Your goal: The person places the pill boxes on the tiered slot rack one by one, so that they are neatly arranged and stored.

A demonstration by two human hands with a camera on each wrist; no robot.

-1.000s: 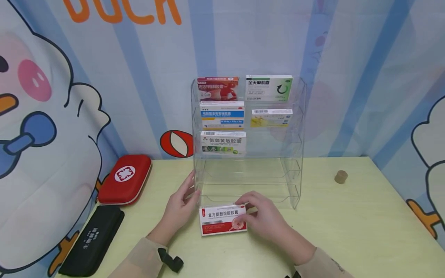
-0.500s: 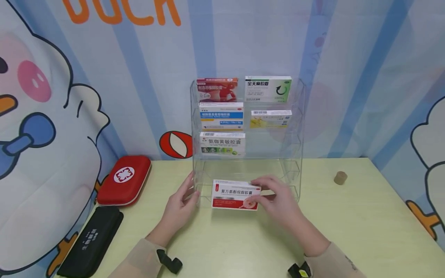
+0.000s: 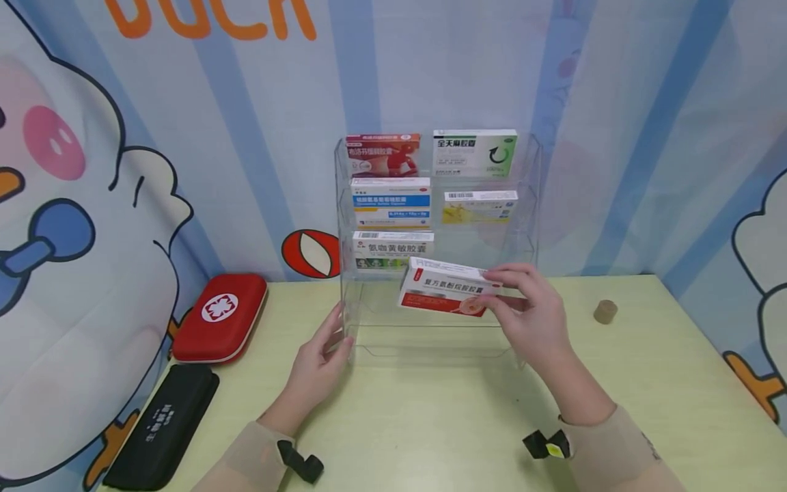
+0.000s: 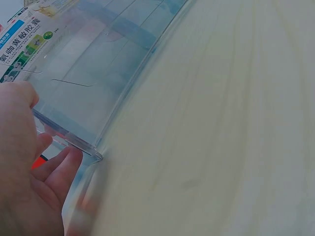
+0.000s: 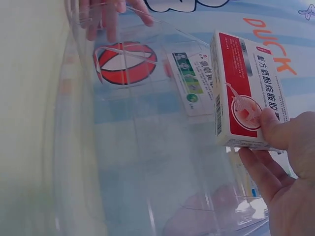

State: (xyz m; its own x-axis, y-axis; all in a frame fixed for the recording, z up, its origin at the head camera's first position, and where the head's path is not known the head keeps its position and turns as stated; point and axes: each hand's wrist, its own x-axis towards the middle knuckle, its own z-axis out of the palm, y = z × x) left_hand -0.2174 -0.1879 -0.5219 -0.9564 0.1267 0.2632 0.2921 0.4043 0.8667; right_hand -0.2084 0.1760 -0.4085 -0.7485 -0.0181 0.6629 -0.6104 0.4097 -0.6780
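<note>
My right hand (image 3: 533, 314) pinches a white-and-red medicine box (image 3: 445, 287) by its right end. The box hangs tilted in front of the middle of the clear acrylic display rack (image 3: 430, 326), partly covering the box behind it. In the right wrist view the thumb lies on the printed face of the medicine box (image 5: 241, 88), with fingers behind. My left hand (image 3: 316, 365) grips the rack's lower left side, thumb on one side of the panel and fingers on the other, as the left wrist view shows at the rack edge (image 4: 93, 150).
In the rack stand a red box (image 3: 383, 156), a white-green box (image 3: 475, 154), a blue-striped box (image 3: 391, 203), a yellow-white box (image 3: 480, 208) and a white box (image 3: 384, 247). A red case (image 3: 221, 318) and black case (image 3: 162, 427) lie left; a small brown cylinder (image 3: 605, 311) stands right.
My right hand has lifted the medicine box from the table before the rack, up and to the right, to the rack's middle height. The left hand stays at the rack's side.
</note>
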